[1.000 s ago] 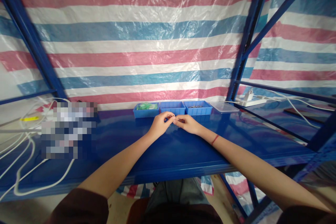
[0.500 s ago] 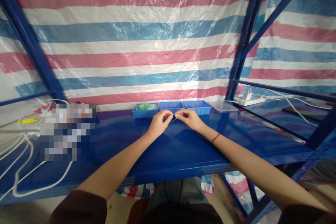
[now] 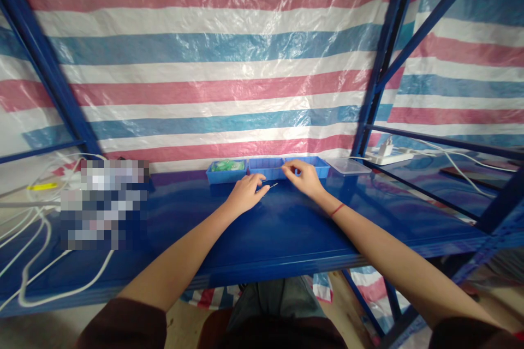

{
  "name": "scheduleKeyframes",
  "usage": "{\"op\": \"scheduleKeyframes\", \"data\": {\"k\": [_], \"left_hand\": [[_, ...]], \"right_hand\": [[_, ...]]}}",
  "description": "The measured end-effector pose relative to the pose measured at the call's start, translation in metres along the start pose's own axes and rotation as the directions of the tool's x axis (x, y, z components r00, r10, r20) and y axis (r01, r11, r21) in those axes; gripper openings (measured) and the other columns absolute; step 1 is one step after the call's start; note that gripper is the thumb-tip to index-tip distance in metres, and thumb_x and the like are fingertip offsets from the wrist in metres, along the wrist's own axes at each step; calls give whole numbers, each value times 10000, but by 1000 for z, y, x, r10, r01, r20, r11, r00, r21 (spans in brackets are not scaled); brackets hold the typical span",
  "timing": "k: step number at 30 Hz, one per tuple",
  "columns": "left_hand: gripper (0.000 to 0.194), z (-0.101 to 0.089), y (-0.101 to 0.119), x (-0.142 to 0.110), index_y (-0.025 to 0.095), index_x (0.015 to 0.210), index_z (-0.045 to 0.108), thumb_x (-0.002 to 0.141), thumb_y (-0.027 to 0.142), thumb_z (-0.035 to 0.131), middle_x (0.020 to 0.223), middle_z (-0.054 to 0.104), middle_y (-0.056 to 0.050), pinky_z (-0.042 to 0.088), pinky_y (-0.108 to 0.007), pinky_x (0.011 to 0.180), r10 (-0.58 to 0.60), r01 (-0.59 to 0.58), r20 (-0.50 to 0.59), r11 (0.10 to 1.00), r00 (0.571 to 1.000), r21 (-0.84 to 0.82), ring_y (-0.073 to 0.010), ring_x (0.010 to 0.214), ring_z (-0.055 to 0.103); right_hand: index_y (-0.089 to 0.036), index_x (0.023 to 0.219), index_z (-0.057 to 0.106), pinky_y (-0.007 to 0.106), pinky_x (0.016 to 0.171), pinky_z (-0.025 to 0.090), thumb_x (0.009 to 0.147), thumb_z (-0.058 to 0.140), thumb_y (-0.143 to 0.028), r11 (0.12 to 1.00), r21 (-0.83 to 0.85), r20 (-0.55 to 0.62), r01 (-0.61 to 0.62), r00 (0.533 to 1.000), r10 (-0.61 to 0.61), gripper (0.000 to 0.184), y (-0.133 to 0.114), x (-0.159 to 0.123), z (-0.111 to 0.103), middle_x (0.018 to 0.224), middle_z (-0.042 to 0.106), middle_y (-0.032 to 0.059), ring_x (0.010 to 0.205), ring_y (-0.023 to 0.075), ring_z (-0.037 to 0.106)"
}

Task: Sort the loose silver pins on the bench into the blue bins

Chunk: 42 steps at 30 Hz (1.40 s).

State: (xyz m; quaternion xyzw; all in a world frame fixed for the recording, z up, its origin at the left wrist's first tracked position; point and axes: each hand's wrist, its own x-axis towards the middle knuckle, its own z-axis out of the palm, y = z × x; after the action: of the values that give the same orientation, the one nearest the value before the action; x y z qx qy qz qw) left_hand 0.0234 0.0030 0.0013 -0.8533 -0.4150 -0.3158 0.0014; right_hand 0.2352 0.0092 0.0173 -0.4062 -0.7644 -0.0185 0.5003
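My right hand [image 3: 303, 177] is pinched at the fingertips. A thin, stick-like piece [image 3: 278, 167] pokes out to the left of them, over the front of the middle blue bin [image 3: 266, 175]; it is too small to name. My left hand [image 3: 246, 193] hovers low over the blue table, its thumb and fingers apart. Just beyond its thumb lies a slim metal piece [image 3: 273, 185] on the table top. The right blue bin [image 3: 321, 169] is partly hidden behind my right hand. The left blue bin [image 3: 226, 176] contains green and white packaging [image 3: 228, 166].
A clear plastic lid [image 3: 350, 166] lies right of the bins. White cables [image 3: 49, 229] and a blurred-out pile [image 3: 102, 204] take up the table's left end. Blue metal posts [image 3: 370, 98] frame the sides, and a white power strip [image 3: 388, 157] sits at the right.
My hands were together at the fingertips over a small thin piece. They have separated: my right hand has moved right and slightly up with the thin piece, and my left hand has opened.
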Motion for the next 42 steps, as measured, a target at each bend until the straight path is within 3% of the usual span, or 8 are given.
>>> {"op": "scheduleKeyframes", "data": {"k": [4, 7, 10, 14, 19, 25, 33, 42], "left_hand": [[302, -7, -7, -4, 237, 1019, 588, 781, 416, 537, 1023, 592, -71, 419, -395, 831, -82, 68, 105, 989, 991, 132, -260, 979, 506], [343, -6, -13, -5, 261, 1024, 596, 754, 467, 548, 1044, 566, -77, 421, -409, 824, -133, 104, 192, 983, 972, 154, -282, 1005, 480], [233, -3, -15, -5, 243, 927, 622, 795, 401, 512, 1003, 567, -71, 424, -389, 823, -90, 59, 218, 988, 972, 144, -252, 946, 506], [151, 0, -12, -4, 216, 850, 619, 826, 287, 489, 954, 582, -58, 418, -351, 847, -17, -9, 201, 991, 980, 130, -207, 892, 532], [132, 1, -8, -4, 209, 832, 602, 839, 259, 480, 910, 597, -44, 425, -325, 827, 15, -39, 186, 991, 982, 130, -190, 860, 548], [158, 8, -5, -4, 210, 862, 599, 858, 273, 453, 896, 613, -33, 427, -311, 826, 49, -55, 97, 997, 994, 61, -174, 853, 564], [213, 11, -3, 0, 200, 874, 594, 876, 273, 393, 857, 651, -22, 444, -267, 772, -32, 22, -62, 987, 998, -161, -157, 828, 595], [230, 9, 2, 0, 203, 870, 587, 888, 288, 374, 861, 676, -7, 458, -261, 793, -15, 6, -29, 951, 999, -311, -137, 809, 616]], "right_hand": [[-156, 936, 655, 311, 691, 425, 855, 407, -356, 946, -268, -216, -184, 968, 127, 329, 44, 7, -14, 796, 657, 85, 686, 190, 560], [-150, 1033, 637, 348, 732, 412, 828, 444, -332, 836, -484, -192, -258, 964, 186, 335, 68, 5, -21, 857, 652, 117, 783, 238, 556], [-139, 1103, 598, 369, 747, 405, 825, 446, -339, 789, -535, -194, -303, 953, 234, 375, 73, 2, -22, 912, 643, 138, 836, 266, 549], [-127, 1100, 576, 362, 785, 403, 825, 448, -324, 852, -453, -127, -263, 965, 231, 363, 62, 3, -15, 887, 649, 120, 841, 251, 559], [-148, 932, 637, 321, 741, 420, 796, 485, -256, 956, -266, 110, -124, 981, 158, 230, 38, 1, -2, 805, 662, 80, 747, 202, 582], [-166, 891, 659, 323, 772, 432, 751, 568, -273, 996, 6, 395, 92, 915, -87, 199, 1, -10, 16, 808, 675, 50, 747, 176, 600], [-157, 907, 656, 298, 696, 471, 795, 501, -246, 932, 311, 385, -187, 921, 56, 211, -7, -13, 22, 867, 696, 68, 800, 178, 635], [-147, 952, 635, 332, 748, 490, 694, 651, -441, 795, 521, 363, -311, 924, 123, 391, -15, -12, 24, 832, 691, 71, 773, 183, 639]]}}
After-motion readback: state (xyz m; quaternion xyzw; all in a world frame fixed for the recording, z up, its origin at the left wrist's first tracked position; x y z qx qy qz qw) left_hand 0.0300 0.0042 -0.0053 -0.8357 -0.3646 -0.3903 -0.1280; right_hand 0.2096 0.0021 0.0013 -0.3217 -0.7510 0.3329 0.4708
